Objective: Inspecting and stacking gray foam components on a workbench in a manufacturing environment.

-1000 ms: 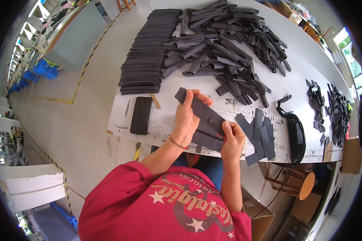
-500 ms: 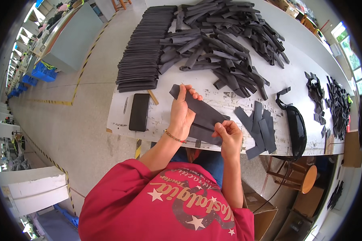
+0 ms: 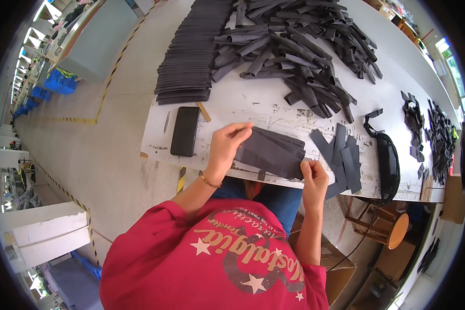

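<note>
A flat dark grey fabric strip (image 3: pixel 268 156) stretches between my two hands at the table's near edge. My left hand (image 3: pixel 228 150) pinches its left end, thumb against fingertips. At the other end, my right hand (image 3: pixel 314 180) grips the lower right corner between thumb and fingers. More dark strips show behind its upper edge, overlapping it; how many I cannot tell. To the right of my right hand lies a loose group of narrow dark strips (image 3: pixel 341 157). A black phone (image 3: pixel 185 131) lies left of my left hand.
Beyond my hands, a long stack of flat dark pieces (image 3: pixel 186 67) stands left of a heap of rolled dark pieces (image 3: pixel 294 51). A black pouch (image 3: pixel 387 165) lies on the white table (image 3: pixel 232 111) at right. Below it stand a wooden stool (image 3: pixel 395 231) and a cardboard box (image 3: pixel 341 263).
The strip was raised and slanted between my hands; now it lies lower and flatter over the other strips. My right hand has moved right and toward me, and the view has shifted slightly.
</note>
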The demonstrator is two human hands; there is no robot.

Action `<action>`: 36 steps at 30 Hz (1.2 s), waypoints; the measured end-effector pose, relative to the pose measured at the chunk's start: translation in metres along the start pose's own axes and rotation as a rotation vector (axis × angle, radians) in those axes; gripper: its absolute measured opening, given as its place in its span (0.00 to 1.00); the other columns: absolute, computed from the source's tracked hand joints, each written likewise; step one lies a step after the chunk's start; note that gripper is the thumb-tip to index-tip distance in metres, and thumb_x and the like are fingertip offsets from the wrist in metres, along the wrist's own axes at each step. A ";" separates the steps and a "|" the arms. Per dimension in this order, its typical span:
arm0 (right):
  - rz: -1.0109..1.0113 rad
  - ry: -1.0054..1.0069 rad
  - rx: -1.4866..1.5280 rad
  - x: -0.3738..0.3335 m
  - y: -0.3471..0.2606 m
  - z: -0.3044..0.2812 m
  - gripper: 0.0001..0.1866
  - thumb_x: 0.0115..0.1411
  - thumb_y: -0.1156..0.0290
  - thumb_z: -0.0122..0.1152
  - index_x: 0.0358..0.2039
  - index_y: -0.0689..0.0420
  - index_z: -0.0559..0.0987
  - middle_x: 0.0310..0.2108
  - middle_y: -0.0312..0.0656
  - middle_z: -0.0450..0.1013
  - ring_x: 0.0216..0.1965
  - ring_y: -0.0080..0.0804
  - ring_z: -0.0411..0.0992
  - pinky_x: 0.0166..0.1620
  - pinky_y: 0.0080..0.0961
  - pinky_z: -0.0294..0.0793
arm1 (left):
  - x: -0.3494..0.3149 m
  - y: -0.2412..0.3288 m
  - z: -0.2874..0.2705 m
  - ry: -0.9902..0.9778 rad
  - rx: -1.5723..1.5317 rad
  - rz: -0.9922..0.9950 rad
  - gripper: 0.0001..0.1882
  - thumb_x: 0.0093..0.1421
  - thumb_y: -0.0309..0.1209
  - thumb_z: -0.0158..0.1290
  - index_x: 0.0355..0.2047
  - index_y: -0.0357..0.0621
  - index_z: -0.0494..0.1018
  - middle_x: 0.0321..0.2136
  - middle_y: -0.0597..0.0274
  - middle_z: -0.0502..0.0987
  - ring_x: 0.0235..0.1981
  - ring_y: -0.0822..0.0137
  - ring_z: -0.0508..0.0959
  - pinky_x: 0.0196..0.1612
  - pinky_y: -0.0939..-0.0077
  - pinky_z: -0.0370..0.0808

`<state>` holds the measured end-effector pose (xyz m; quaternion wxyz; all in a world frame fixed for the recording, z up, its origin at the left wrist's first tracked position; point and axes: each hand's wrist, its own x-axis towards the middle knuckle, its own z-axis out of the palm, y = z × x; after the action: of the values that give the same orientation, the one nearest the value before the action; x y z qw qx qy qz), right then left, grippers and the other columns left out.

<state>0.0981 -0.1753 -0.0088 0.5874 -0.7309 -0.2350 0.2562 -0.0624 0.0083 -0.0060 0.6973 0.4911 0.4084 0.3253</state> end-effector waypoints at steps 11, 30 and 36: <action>-0.212 0.177 -0.601 -0.011 0.031 0.016 0.08 0.57 0.71 0.65 0.31 0.61 0.75 0.25 0.43 0.69 0.25 0.35 0.69 0.30 0.31 0.68 | 0.013 -0.018 0.006 0.144 0.580 0.746 0.06 0.53 0.22 0.61 0.32 0.42 0.77 0.26 0.62 0.73 0.23 0.68 0.72 0.28 0.77 0.70; -0.640 -0.090 -1.531 0.086 0.067 -0.041 0.07 0.51 0.75 0.54 0.29 0.63 0.79 0.32 0.44 0.74 0.40 0.39 0.68 0.43 0.32 0.68 | 0.268 0.003 0.038 0.113 1.116 0.444 0.18 0.48 0.43 0.63 0.29 0.40 0.80 0.30 0.50 0.81 0.35 0.52 0.80 0.41 0.62 0.76; -0.627 0.005 -1.389 0.085 0.070 -0.034 0.03 0.50 0.74 0.56 0.24 0.59 0.76 0.31 0.46 0.73 0.38 0.41 0.69 0.42 0.35 0.67 | 0.251 0.006 0.018 0.104 0.868 0.378 0.12 0.58 0.33 0.54 0.33 0.33 0.77 0.28 0.48 0.80 0.31 0.58 0.81 0.36 0.67 0.76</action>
<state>0.1875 -0.1594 -0.0793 0.0382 -0.8322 -0.5374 -0.1312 0.0674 0.2176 -0.0597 0.3349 0.7858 0.4445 0.2698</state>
